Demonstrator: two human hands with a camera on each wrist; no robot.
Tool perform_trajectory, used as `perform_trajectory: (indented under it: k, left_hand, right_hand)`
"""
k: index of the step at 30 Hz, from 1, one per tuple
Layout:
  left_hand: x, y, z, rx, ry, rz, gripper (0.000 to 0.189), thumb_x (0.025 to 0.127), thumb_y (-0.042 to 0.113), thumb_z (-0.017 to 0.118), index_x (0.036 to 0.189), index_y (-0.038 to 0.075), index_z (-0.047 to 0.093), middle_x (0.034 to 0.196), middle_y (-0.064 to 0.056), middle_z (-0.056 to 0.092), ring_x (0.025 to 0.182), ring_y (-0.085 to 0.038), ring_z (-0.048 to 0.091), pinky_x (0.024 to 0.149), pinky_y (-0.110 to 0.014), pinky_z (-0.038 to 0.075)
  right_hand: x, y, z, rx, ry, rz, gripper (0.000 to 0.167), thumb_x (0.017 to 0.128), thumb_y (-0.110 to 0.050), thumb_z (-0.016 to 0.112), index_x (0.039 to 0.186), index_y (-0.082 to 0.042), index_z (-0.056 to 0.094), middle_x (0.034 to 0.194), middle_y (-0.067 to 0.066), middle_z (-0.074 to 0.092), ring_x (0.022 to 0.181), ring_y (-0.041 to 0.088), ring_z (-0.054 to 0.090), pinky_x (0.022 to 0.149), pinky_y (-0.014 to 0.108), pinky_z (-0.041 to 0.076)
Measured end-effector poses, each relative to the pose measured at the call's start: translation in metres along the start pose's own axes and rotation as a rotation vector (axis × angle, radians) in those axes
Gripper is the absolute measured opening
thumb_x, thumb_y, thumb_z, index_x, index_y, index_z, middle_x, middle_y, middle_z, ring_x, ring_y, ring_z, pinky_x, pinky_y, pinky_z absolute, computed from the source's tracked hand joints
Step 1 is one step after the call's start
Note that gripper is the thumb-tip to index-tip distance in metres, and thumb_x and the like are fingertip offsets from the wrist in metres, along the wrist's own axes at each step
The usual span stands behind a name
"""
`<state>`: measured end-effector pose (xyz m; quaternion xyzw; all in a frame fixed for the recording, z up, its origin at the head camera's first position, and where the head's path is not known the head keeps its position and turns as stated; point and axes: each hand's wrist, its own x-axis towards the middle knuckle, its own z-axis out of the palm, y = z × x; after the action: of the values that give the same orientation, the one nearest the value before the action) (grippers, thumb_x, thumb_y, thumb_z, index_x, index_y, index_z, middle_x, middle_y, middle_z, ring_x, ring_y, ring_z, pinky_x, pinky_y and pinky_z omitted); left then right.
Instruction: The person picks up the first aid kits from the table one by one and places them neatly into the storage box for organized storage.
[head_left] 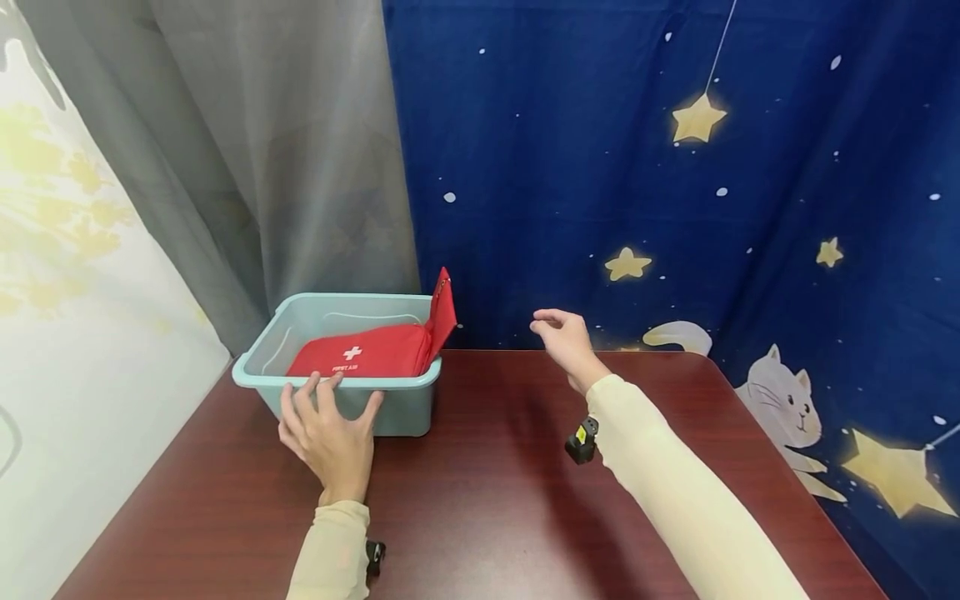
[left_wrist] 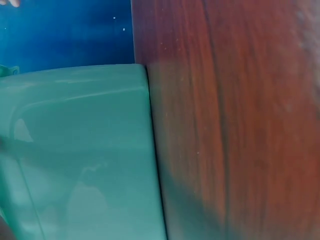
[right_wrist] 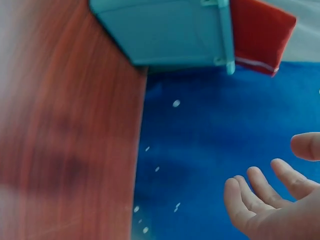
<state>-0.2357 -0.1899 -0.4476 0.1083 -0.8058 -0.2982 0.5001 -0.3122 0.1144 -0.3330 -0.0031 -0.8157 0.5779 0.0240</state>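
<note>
1. The red fabric first-aid pouch with a white cross [head_left: 360, 353] lies inside the teal plastic rectangular bin [head_left: 405, 407], and its red flap [head_left: 442, 312] sticks up over the bin's right rim. The right wrist view catches that same flap poking past the rim too.
2. The bin sits at the back left of the dark reddish-brown wooden table [head_left: 495, 492], pretty much against the curtains.
3. The left hand [head_left: 327, 433] is flat against the bin's near wall, fingers spread apart and straight, with the fingertips up at the rim. It's touching, not gripping.
4. The right hand [head_left: 566, 342] hangs in the air to the right of the bin, well apart from it, fingers loosely curled and holding nothing. You can see the empty palm in the right wrist view.
5. Behind all this there's a grey sheer curtain [head_left: 247, 167] on the left and a navy blue backdrop with yellow stars and a white cat [head_left: 675, 208] on the right.
</note>
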Motion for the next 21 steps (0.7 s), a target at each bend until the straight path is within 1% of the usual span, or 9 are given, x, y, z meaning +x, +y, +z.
perform_trajectory:
  k: [3,6,8,11,13,15,18,21]
  left_hand:
    - [0.001,-0.002,-0.003,0.001,-0.005,0.008,0.066,0.072,0.042,0.087,0.124,0.009,0.063,0.139,-0.016,0.051,0.142,-0.035,0.030,0.106,-0.063,0.022]
    - [0.001,-0.001,-0.005,0.004,-0.020,0.019,0.074,0.070,0.051,0.086,0.126,0.010,0.063,0.141,-0.015,0.050,0.142,-0.036,0.031,0.106,-0.063,0.022]
    - [0.002,0.000,-0.006,-0.004,-0.029,0.022,0.079,0.067,0.058,0.085,0.127,0.010,0.063,0.141,-0.016,0.050,0.142,-0.037,0.031,0.106,-0.064,0.021]
    - [0.002,0.006,-0.007,-0.027,-0.037,0.028,0.084,0.065,0.062,0.084,0.129,0.012,0.064,0.143,-0.017,0.049,0.141,-0.037,0.031,0.105,-0.067,0.021]
    - [0.002,0.012,-0.006,-0.045,-0.048,0.045,0.084,0.066,0.062,0.082,0.132,0.013,0.063,0.145,-0.016,0.048,0.141,-0.036,0.032,0.105,-0.069,0.020]
    - [0.001,0.020,-0.005,-0.064,-0.068,0.077,0.084,0.069,0.061,0.080,0.136,0.014,0.060,0.148,-0.015,0.046,0.142,-0.036,0.032,0.106,-0.072,0.018]
    - [-0.001,0.033,-0.001,-0.086,-0.107,0.150,0.083,0.075,0.060,0.075,0.142,0.016,0.055,0.153,-0.014,0.041,0.144,-0.035,0.031,0.108,-0.072,0.015]
    - [-0.006,0.049,0.005,-0.103,-0.145,0.227,0.084,0.077,0.059,0.073,0.146,0.016,0.051,0.157,-0.013,0.037,0.145,-0.037,0.031,0.111,-0.070,0.012]
  right_hand:
    - [0.001,0.015,-0.004,-0.066,0.014,-0.017,0.037,0.098,-0.014,0.057,0.132,-0.002,0.061,0.127,0.020,0.064,0.121,0.034,0.057,0.102,0.047,0.044]
    - [0.001,0.031,-0.010,-0.134,0.042,-0.029,0.038,0.096,-0.013,0.059,0.131,0.000,0.061,0.124,0.022,0.065,0.120,0.035,0.059,0.101,0.047,0.045]
    - [0.000,0.040,-0.017,-0.162,0.057,-0.015,0.039,0.095,-0.013,0.059,0.131,0.001,0.060,0.125,0.023,0.065,0.120,0.036,0.058,0.101,0.048,0.045]
    - [0.001,0.055,-0.027,-0.183,0.074,0.024,0.041,0.094,-0.015,0.059,0.132,0.001,0.059,0.128,0.023,0.063,0.123,0.037,0.056,0.103,0.049,0.042]
    - [0.002,0.064,-0.033,-0.226,0.083,0.029,0.043,0.094,-0.017,0.059,0.133,0.002,0.058,0.129,0.024,0.062,0.124,0.038,0.054,0.104,0.050,0.041]
    - [0.002,0.073,-0.039,-0.305,0.081,0.022,0.046,0.094,-0.019,0.058,0.136,0.001,0.055,0.130,0.026,0.060,0.125,0.040,0.053,0.104,0.052,0.040]
    - [0.000,0.084,-0.045,-0.461,0.068,-0.005,0.052,0.095,-0.021,0.056,0.141,0.001,0.049,0.138,0.027,0.054,0.130,0.044,0.047,0.107,0.055,0.036]
    - [-0.002,0.092,-0.049,-0.529,0.049,0.023,0.060,0.096,-0.026,0.055,0.149,-0.002,0.040,0.150,0.027,0.041,0.138,0.045,0.037,0.112,0.057,0.029]
